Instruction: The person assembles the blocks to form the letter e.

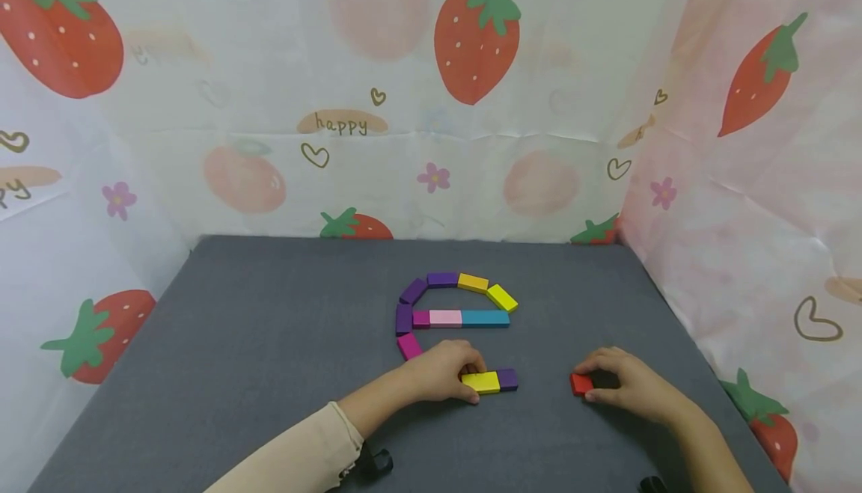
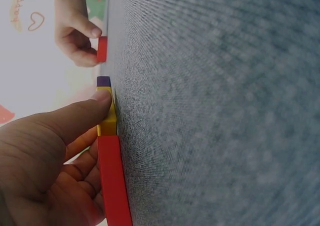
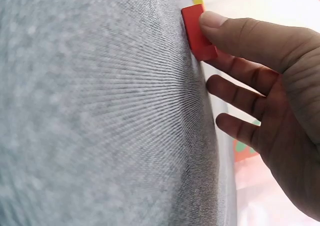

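My left hand (image 1: 441, 373) pinches a yellow block (image 1: 481, 383) between thumb and fingers on the grey tabletop. A short purple block (image 1: 508, 380) touches its right end. In the left wrist view a long red block (image 2: 114, 181) adjoins the yellow one on the near side; the left hand hides it in the head view. To the right, apart from that row, my right hand (image 1: 636, 384) pinches a small red block (image 1: 581, 384) between thumb and index finger; its other fingers are spread in the right wrist view.
Behind the left hand, purple blocks (image 1: 442, 280), an orange-yellow block (image 1: 474, 283) and a yellow block (image 1: 502, 298) form an arc. A magenta, pink (image 1: 446, 319) and blue block (image 1: 485, 319) row crosses inside. A magenta block (image 1: 408, 345) slants below. Strawberry-printed cloth (image 1: 417, 179) surrounds the table.
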Action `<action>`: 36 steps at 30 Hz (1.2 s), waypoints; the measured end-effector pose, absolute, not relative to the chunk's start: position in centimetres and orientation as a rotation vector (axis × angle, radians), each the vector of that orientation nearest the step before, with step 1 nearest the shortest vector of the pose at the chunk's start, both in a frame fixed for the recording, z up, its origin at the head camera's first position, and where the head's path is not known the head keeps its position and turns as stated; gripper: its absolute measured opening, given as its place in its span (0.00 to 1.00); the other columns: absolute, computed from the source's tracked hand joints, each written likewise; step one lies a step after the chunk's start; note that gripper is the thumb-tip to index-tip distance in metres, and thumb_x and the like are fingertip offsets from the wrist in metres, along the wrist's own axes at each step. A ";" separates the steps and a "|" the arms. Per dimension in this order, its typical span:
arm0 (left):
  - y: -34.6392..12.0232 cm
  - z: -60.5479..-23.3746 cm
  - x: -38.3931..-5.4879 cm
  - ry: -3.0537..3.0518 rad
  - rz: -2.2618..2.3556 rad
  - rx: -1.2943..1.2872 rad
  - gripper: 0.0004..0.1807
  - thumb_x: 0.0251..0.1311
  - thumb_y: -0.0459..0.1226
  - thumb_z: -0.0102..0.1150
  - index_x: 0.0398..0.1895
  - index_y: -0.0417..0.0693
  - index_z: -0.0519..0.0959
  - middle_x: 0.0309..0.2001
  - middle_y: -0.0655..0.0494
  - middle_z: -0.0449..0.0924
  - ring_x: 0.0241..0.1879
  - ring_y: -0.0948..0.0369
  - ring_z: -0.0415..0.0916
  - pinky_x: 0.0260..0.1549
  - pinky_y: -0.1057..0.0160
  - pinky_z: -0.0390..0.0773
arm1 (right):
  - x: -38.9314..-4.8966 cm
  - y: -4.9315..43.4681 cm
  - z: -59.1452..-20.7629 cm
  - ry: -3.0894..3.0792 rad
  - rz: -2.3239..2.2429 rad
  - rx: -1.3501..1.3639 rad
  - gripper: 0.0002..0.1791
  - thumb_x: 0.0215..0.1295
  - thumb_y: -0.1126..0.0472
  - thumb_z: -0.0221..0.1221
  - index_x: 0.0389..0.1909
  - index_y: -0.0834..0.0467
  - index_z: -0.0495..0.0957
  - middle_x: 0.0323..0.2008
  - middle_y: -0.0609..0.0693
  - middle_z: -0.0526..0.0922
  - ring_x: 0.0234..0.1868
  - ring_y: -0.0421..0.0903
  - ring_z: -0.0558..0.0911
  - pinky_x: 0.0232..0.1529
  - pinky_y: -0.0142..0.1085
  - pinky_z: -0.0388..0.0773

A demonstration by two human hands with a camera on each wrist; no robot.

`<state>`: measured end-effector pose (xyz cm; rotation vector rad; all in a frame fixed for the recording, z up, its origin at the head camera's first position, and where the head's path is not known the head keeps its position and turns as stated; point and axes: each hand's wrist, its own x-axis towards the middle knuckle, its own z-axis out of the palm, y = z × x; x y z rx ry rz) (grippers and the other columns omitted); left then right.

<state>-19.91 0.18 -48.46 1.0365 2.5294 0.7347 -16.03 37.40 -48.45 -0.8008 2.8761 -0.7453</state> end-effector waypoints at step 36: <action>0.1 -48.5 -19.9 2.534 0.745 1.044 0.17 0.59 0.47 0.74 0.50 0.55 0.84 0.40 0.67 0.76 0.40 0.69 0.73 0.45 0.72 0.77 | -17.3 35.1 -48.2 2.875 -0.769 -0.831 0.15 0.62 0.45 0.71 0.49 0.40 0.84 0.46 0.32 0.82 0.51 0.37 0.77 0.52 0.39 0.77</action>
